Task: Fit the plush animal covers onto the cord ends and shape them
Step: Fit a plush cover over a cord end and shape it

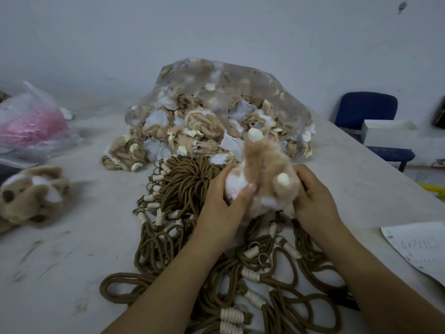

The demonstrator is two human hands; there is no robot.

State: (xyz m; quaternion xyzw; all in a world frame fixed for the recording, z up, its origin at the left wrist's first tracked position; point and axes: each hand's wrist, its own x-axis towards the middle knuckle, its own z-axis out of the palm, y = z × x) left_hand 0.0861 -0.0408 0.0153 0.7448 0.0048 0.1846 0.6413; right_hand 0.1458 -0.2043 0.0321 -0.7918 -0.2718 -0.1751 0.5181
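Plush cover looks fluffy, tan with white patches.

Tan with white patches and cream tips on the plush cover. Dark brown with cream wrappings on the cords. Pale grey with dark smudges on the surface. Tan, white and cream inside the clear bag. Navy on the chair.
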